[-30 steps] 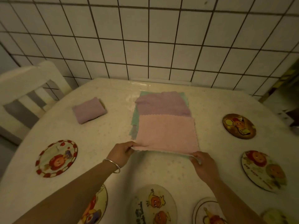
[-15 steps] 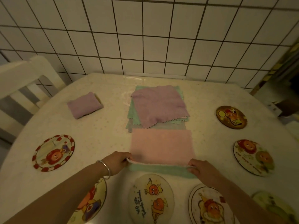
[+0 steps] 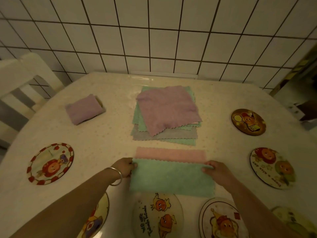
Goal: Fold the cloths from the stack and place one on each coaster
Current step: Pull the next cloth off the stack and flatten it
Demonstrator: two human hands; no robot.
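Two hands, your left hand (image 3: 124, 167) and right hand (image 3: 215, 170), pinch the cloth (image 3: 171, 177); its near edge has swung toward twelve o'clock, half-folding it; coaster (image 3: 248, 121) waits.

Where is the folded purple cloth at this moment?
In the head view, the folded purple cloth lies on the table's far left, on a coaster that it mostly hides, left of the stack of cloths.

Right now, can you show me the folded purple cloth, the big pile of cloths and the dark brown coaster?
folded purple cloth (image 3: 84, 109), head view, middle of its top.
pile of cloths (image 3: 167, 109), head view, top purple cloth.
dark brown coaster (image 3: 248, 121), head view, its centre.
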